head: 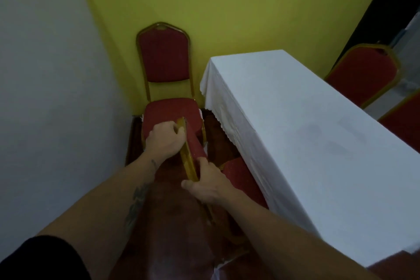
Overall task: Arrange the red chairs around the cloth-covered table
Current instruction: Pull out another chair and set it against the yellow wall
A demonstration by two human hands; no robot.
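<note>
Banquet room — red chairs point(165, 61) (gold-framed), cloth-covered table point(295, 125)

No legible text, label, brand or number is being shown (a forearm tattoo point(138, 198) is being left unread).

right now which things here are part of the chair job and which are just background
Part of the job:
- held chair, gripped at its gold backrest frame by the left hand and right hand
- chair against the wall
- two chairs beyond the table
- cloth-covered table

Just background:
- yellow wall
- white wall
- dark red floor
</note>
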